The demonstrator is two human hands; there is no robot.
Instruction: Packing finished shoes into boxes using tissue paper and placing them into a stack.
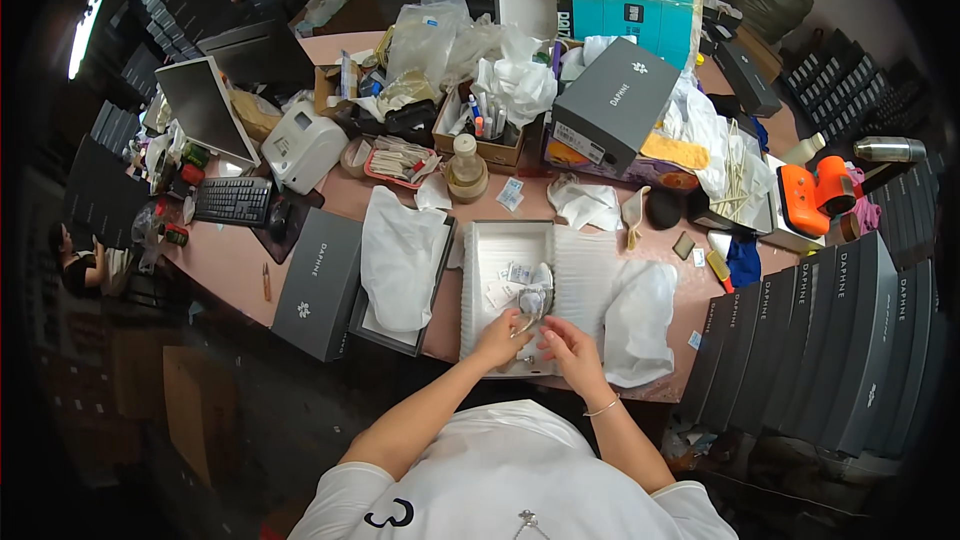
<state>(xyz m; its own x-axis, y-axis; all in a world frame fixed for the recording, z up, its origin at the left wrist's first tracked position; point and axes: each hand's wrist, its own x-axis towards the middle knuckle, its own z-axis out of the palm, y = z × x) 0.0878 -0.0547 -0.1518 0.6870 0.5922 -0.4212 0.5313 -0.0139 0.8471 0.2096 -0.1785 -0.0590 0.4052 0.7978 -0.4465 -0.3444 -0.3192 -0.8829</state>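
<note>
My left hand (502,338) is closed on a silvery, partly see-through item (536,302), possibly a shoe; its exact kind is hard to make out. It is held over a shallow white-lined box (486,240). My right hand (573,348) is beside it, fingers apart and slightly bent, with nothing visible in them. Small printed packets (508,283) lie inside the box. Ribbed white packing foam (580,280) spreads out on its right. A white wrapped bundle (640,325) rests beyond the foam. On the left, another white wrapped bundle (398,260) lies over an open dark box (440,270).
A dark grey shoe box (318,285) stands at the left table edge, and a row of them (800,340) at the right. Behind are a glue-coloured bottle (465,170), a tilted grey box (617,100), a keyboard (233,200), a white machine (303,145) and an orange tape dispenser (803,198).
</note>
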